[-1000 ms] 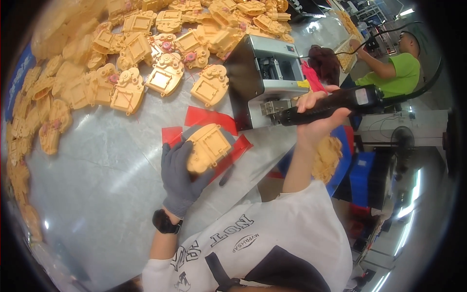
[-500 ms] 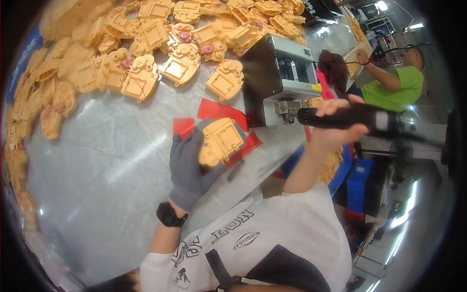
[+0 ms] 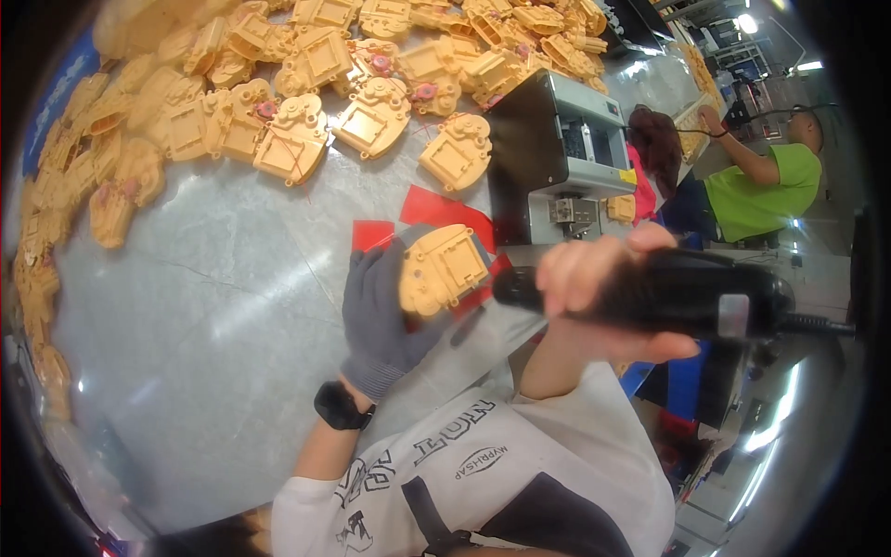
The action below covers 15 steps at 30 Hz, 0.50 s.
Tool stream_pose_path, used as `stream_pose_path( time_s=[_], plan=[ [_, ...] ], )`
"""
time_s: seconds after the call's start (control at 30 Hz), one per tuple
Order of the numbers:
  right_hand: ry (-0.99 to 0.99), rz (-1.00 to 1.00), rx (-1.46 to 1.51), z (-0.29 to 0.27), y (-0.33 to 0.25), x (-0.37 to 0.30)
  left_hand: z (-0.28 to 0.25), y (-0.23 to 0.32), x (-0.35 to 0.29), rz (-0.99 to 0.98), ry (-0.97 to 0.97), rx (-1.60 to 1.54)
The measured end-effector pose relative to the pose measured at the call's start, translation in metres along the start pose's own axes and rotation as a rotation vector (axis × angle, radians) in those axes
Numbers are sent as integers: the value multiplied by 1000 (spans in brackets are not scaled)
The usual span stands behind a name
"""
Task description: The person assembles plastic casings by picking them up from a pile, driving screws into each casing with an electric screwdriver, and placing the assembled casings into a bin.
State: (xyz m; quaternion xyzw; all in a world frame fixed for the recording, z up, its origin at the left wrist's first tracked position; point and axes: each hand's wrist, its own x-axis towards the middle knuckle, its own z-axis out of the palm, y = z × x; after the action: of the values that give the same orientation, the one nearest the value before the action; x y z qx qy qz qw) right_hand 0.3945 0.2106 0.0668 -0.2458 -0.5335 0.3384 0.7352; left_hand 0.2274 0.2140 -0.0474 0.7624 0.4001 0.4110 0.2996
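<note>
My left hand (image 3: 373,311), in a grey glove with a black watch at the wrist, is closed around the left side of a yellow plastic housing (image 3: 445,265). The housing has a raised rectangular frame on its upward face and sits over red patches (image 3: 444,215) at the table's near edge. My bare right hand (image 3: 589,288), blurred by motion, grips a black corded electric screwdriver (image 3: 715,292). The tool lies nearly level, its tip end pointing left toward the housing and a little apart from it in the picture.
Beyond the housing stands a black-and-silver screw feeder (image 3: 580,139). Many similar yellow housings (image 3: 292,139) are heaped along the far and left sides of the metal table (image 3: 204,334). At the right, a person in a green shirt (image 3: 766,190) works at another bench.
My right hand has brought the screwdriver away from the screw feeder's front, leftward and nearer to the housing. My left hand keeps its hold on the housing. The whole view has shifted slightly.
</note>
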Motion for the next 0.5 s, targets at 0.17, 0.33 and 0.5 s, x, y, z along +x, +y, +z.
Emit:
stream_pose_path(
  time_s=[0.17, 0.33, 0.5],
  plan=[
    [-109, -16, 61, 24, 36, 9, -3, 1, -1, 4, 36, 6],
    [-118, 68, 40, 25, 47, 15, -6, -3, -1, -17, 4, -28],
    [-94, 159, 6, 33, 55, 17, -8, -6, -5, -30, 28, -11]
  ],
)
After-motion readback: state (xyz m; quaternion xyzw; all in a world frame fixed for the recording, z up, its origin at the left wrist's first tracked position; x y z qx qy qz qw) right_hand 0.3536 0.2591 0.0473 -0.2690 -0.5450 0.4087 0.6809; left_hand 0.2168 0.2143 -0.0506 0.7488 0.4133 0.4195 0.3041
